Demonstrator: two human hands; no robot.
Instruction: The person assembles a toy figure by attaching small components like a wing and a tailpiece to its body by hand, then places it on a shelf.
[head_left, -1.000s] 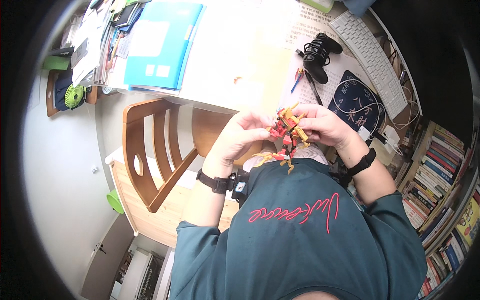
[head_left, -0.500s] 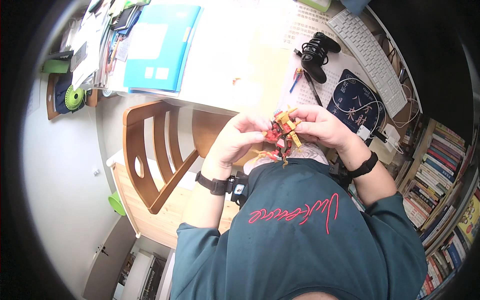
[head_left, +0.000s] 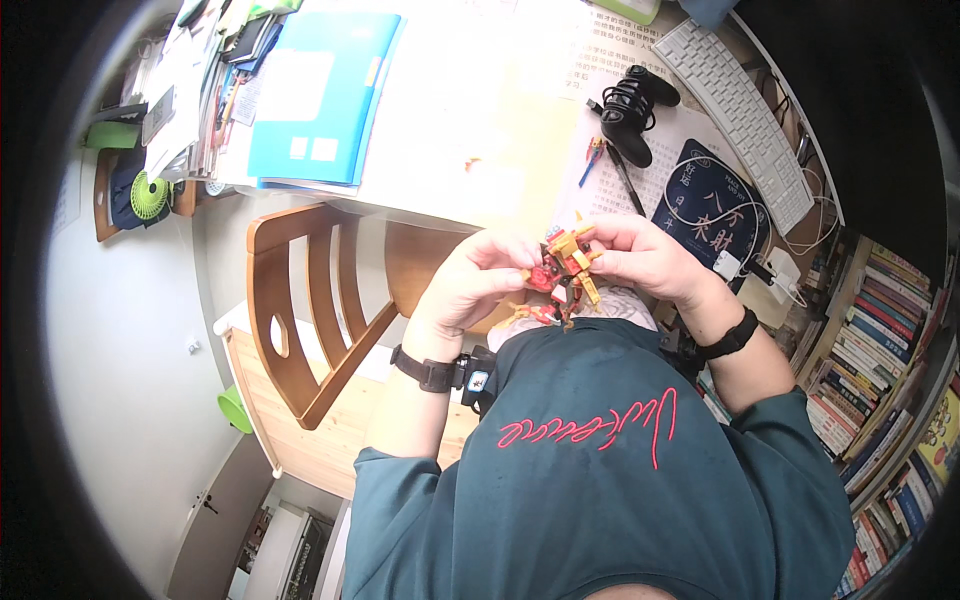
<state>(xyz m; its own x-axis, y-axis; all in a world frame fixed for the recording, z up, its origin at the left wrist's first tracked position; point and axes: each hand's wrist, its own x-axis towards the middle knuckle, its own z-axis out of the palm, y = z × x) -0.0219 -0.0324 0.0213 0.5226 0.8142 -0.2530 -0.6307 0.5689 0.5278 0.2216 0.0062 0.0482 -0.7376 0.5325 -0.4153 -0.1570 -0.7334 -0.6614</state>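
Between my two hands is a small red and gold toy figure (head_left: 567, 268) with black joints and thin, pointed gold parts. My left hand (head_left: 482, 270) pinches its red part on the left side between thumb and fingers. On the other side, the fingertips of my right hand (head_left: 640, 258) grip the gold part. The figure's lower limbs hang over my lap, close to the shirt hem. My fingers cover some of its joints.
Beyond my hands, the desk (head_left: 440, 130) holds a blue folder (head_left: 312, 95), a black game controller (head_left: 635, 112), a pen (head_left: 627, 178), a small blue and red piece (head_left: 591, 163), a white keyboard (head_left: 737, 122) and a dark blue mat (head_left: 705, 205). A wooden chair (head_left: 290, 310) stands left; bookshelves (head_left: 870, 350) right.
The toy figure has turned slightly between my fingers, and its lower limbs have shifted. Both hands keep their hold in nearly the same place.
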